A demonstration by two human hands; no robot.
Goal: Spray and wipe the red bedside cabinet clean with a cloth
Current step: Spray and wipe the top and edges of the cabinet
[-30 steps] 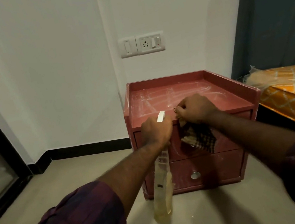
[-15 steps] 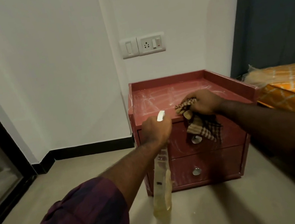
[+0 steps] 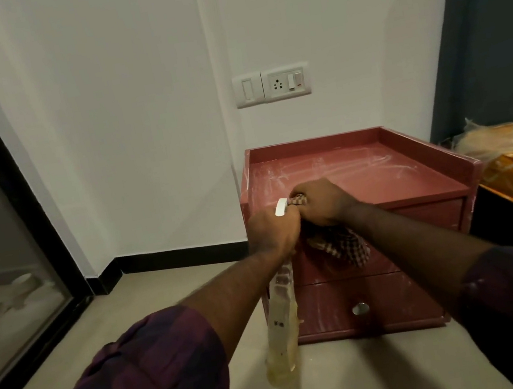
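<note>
Head view: we're reading wipe step as in hand. Right hand gripping checked cloth, fingers curled round it, at front-left edge of red bedside cabinet. Cabinet standing on floor by wall. Left hand gripping hanging spray bottle. Top looking streaky. Next, we're judging, cloth needing sweep across streaks.

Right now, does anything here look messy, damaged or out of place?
White streaks smear the cabinet top, mostly toward the back, so it looks unwiped. The cloth, gripped by the right hand at the front edge, droops over the upper drawer. The left hand holds the bottle hanging down. Nothing looks broken.
</note>
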